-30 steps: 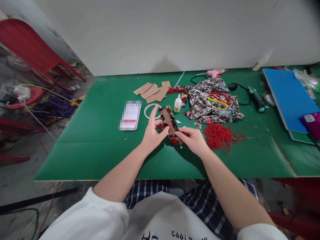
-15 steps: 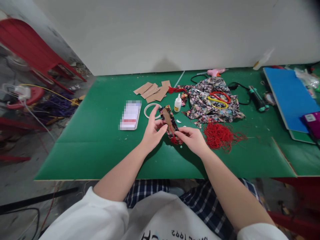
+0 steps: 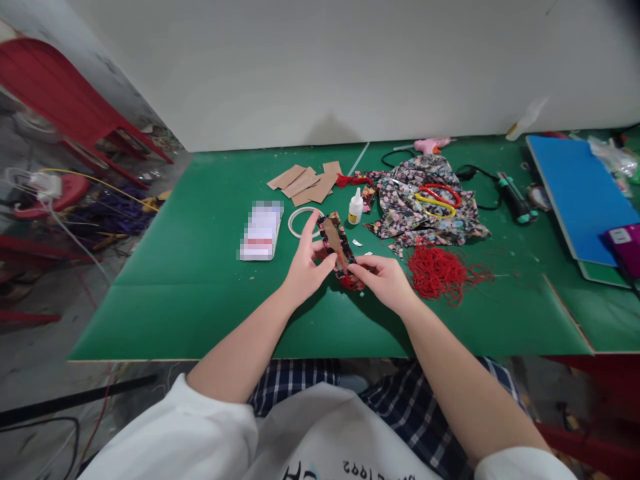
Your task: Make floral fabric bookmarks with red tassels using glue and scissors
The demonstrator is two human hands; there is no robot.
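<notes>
Between my two hands, above the green table, is a cardboard strip edged with dark floral fabric (image 3: 334, 235), its bare brown cardboard side facing up. A red tassel (image 3: 349, 283) shows at its near end. My left hand (image 3: 309, 265) grips the strip's left side, with the thumb on the cardboard and the index finger stretched along the far end. The thumb and fingers of my right hand (image 3: 379, 277) pinch the near right edge. Just beyond the strip stand a white glue bottle (image 3: 355, 207) and a white ring (image 3: 295, 230), which lies partly behind my left fingers.
A phone (image 3: 261, 232) and cardboard pieces (image 3: 306, 185) lie left. To the right are floral fabric (image 3: 400, 207), red-and-yellow-handled scissors (image 3: 436, 211), red thread (image 3: 434, 272), a pink glue gun (image 3: 431, 145), a green-black tool (image 3: 517, 199) and a blue board (image 3: 580, 193). A white wall (image 3: 320, 80) rises behind.
My right fingertips have shifted very slightly left along the strip's near end. The strip has hardly moved, and the things on the table are unchanged.
</notes>
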